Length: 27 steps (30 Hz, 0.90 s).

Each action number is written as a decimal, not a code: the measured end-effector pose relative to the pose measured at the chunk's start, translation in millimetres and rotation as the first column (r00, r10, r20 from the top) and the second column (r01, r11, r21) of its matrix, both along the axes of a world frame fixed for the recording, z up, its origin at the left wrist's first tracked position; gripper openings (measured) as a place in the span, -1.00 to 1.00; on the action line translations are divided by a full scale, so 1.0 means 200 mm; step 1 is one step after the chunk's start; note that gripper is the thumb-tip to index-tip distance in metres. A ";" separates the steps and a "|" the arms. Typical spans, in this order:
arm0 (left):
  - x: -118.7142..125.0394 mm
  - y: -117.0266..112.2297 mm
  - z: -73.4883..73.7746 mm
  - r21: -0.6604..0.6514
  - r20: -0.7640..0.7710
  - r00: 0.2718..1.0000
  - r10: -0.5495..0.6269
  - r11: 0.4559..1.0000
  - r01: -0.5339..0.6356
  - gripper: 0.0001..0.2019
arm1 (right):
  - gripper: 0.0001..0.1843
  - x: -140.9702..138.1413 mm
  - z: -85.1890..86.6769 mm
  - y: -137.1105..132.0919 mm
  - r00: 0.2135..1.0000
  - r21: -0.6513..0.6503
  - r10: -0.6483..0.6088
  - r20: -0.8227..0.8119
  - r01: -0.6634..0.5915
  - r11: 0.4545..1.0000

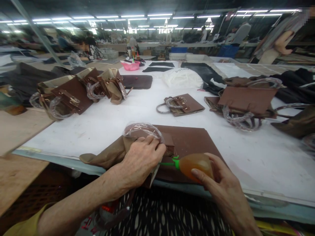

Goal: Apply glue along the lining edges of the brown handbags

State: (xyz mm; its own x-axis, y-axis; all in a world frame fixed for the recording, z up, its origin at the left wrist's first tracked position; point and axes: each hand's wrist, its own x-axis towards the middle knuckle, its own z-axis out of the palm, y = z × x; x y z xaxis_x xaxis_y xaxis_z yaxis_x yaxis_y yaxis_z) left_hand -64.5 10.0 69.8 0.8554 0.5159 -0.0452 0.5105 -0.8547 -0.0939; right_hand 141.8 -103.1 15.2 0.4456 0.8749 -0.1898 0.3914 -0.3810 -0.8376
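The right hand's point(225, 185) fingers wrap a bottle point(194, 164) (amber, its green nozzle point(168, 163) pointing toward the other hand). The left hand's point(141, 159) fingers are curled, gripping a bag point(113, 151) at the near edge of the desk point(137, 111), beside a flat brown panel point(194, 139). Beyond lie a smaller bag point(193, 104), a white sack point(183, 78) and a pink basin point(131, 66).
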 end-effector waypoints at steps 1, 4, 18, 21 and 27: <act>0.00 0.00 0.00 -0.005 -0.008 1.000 0.004 1.000 -0.004 -0.83 | -0.39 0.00 0.00 0.01 1.000 0.001 0.008 0.006 -0.008 1.000; 0.00 0.00 0.01 -0.013 -0.013 1.000 0.007 1.000 -0.007 -0.82 | -0.38 0.00 -0.01 0.05 0.997 0.024 0.002 0.071 -0.003 1.000; 0.01 0.02 0.03 0.000 -0.006 1.000 0.021 1.000 -0.021 -0.79 | -0.32 0.02 -0.14 0.16 0.980 0.063 -0.081 0.184 0.070 0.996; 0.01 0.03 0.05 -0.004 -0.029 0.999 0.035 0.999 -0.035 -0.76 | -0.32 0.01 -0.15 0.15 0.977 0.088 -0.084 0.198 0.068 0.994; 0.01 0.05 0.07 -0.002 -0.052 0.996 0.074 0.997 -0.074 -0.69 | -0.39 0.01 -0.14 0.14 0.955 0.239 -0.024 0.295 -0.049 0.970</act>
